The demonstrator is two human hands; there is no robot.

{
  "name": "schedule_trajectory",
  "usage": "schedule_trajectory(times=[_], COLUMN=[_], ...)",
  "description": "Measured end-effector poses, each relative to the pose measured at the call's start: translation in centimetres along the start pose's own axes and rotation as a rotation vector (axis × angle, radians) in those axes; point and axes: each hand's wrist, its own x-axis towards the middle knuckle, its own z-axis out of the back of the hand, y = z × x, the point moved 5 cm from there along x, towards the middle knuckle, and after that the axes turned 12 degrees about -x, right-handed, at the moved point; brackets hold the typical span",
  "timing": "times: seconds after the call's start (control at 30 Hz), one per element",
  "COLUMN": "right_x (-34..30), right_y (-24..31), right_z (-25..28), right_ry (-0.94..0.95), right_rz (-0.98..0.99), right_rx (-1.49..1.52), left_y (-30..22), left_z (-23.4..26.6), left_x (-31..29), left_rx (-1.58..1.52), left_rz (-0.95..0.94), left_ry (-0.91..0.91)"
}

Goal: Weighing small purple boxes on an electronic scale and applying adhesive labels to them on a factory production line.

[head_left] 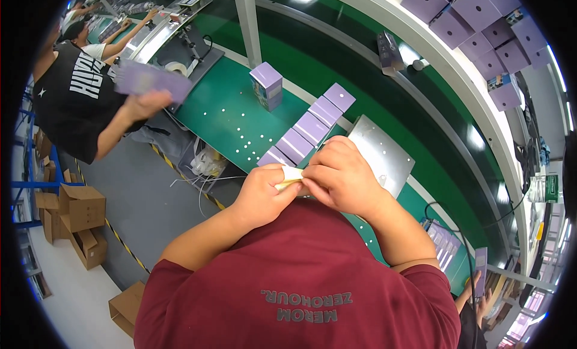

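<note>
Close in front of my chest, my left hand (264,190) and my right hand (339,178) meet around a small pale yellow and white piece of paper or film (290,176). The fingers of both hands pinch it, and part of it is hidden by them. Just beyond my hands, a slanting row of purple boxes (311,128) lies on the green work table (222,91). One more purple box (266,88) stands upright behind the row. A flat metal plate (384,160) rests to the right of my right hand.
Many small white dots (243,133) are scattered over the table. At left, a co-worker in black holds a blurred purple box (153,81). Purple boxes (475,24) are stacked on the shelf at far right. Cardboard boxes (81,208) stand on the floor at left. Another person's hands (481,301) show at lower right.
</note>
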Motion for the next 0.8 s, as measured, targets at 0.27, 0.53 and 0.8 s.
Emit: schedule_trajectory(times=[0.27, 0.53, 0.8], right_x=[-0.6, -1.3, -1.0], right_y=[-1.7, -17.1, -14.6], right_z=[-1.4, -9.3, -7.7], right_ry=[0.056, -0.076, 0.023], right_rz=[0.025, -0.286, -0.255], right_rx=[0.083, -0.402, -0.282], left_y=[0.5, 4.5, 4.3], left_z=[0.2, -0.1, 2.3], left_x=[-1.0, -5.3, -4.6], left_rx=[0.061, -0.692, -0.567], left_rz=[0.100, 0.425, 0.304], left_ry=[0.101, 0.156, -0.066])
